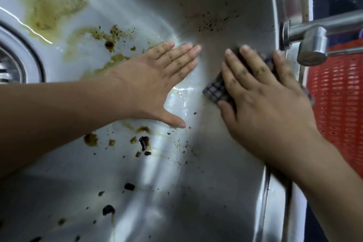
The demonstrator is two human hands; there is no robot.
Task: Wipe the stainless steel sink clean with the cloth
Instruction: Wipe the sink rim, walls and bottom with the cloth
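Right hand (263, 92) flat, fingers spread, pressing cloth (215, 91) on sink (196, 192) wall; left hand (157, 76) flat.

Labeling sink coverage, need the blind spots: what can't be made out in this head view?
- Cloth: mostly hidden under the right hand; its full extent is unknown.
- Drain: cut off by the left frame edge.
- Sink floor beneath the left hand and forearm: covered, dirt there unknown.
- Tap: its spout end runs off the right edge.
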